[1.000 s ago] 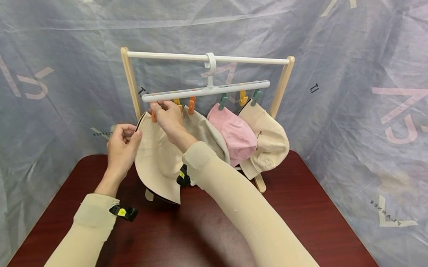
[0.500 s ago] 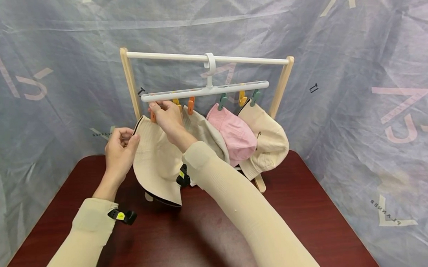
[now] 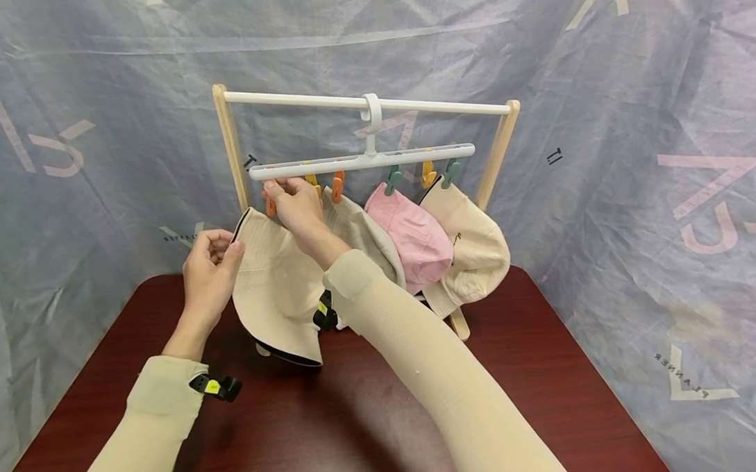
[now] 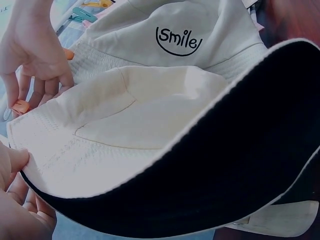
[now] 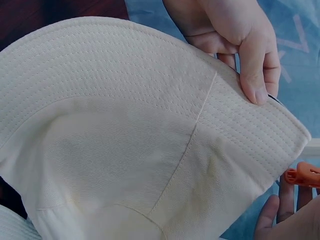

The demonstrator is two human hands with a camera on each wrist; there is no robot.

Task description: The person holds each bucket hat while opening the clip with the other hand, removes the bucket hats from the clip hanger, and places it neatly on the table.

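My left hand (image 3: pixel 209 273) pinches the brim edge of a cream bucket hat (image 3: pixel 270 281) with a black underside, at the left of the rack. Thumb on the pale face, the other fingers behind, as the right wrist view shows. My right hand (image 3: pixel 299 212) grips an orange clothespin (image 3: pixel 271 206) at the left end of the white clip hanger (image 3: pixel 325 165). In the right wrist view the clothespin (image 5: pixel 304 175) sits just off the hat's brim corner, with a small gap. A grey-beige hat (image 4: pixel 200 35) lettered "Smile" hangs right behind.
A pink cap (image 3: pixel 409 238) and a cream hat (image 3: pixel 472 243) hang by green clothespins farther right. The hanger hooks over the white rail (image 3: pixel 436 106) of a wooden stand (image 3: pixel 500 148) on a dark red table (image 3: pixel 372 417). Grey cloth surrounds the back and sides.
The left hand and the cream bucket hat have moved slightly down and left, the brim corner dropping away from the orange clothespin. My right hand stays at the clothespin.
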